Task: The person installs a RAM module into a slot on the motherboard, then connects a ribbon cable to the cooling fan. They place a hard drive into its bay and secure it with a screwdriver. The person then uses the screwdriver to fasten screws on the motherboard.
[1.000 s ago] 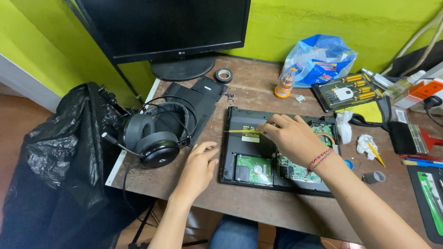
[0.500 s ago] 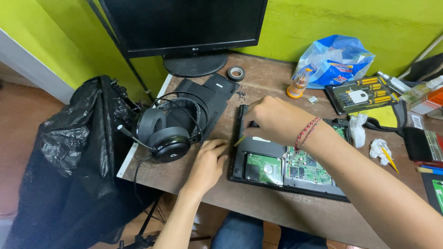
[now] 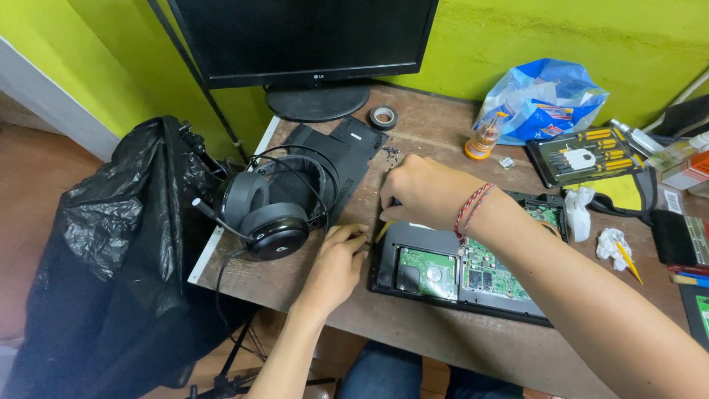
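A worn wooden desk (image 3: 443, 325) with a scratched brown top carries everything. At its back stands a flat black monitor (image 3: 303, 37) on a round matte base. Left of the desk slumps a crinkled, glossy black plastic bag (image 3: 96, 251). Near the front edge lies an opened laptop (image 3: 465, 273), underside up, its black plastic shell framing a green circuit board and a silvery rectangular hard drive (image 3: 422, 272). Beside it, a flat black bottom cover (image 3: 332, 159) lies under padded black headphones (image 3: 269, 214) with smooth rounded cups. A crumpled blue plastic bag (image 3: 546, 100) sits at the rear right, next to a rectangular case of yellow-handled screwdriver bits (image 3: 583, 155).

The right hand (image 3: 428, 193) rests over the laptop's upper left corner, fingers curled shut around a slim yellow-tipped tool (image 3: 382, 231) that pokes out below the palm. The left hand (image 3: 341, 258) lies on the desk touching the laptop's left edge, fingers bent and loosely closed, gripping nothing visible. A small grey tape roll (image 3: 383, 117) sits by the monitor base.
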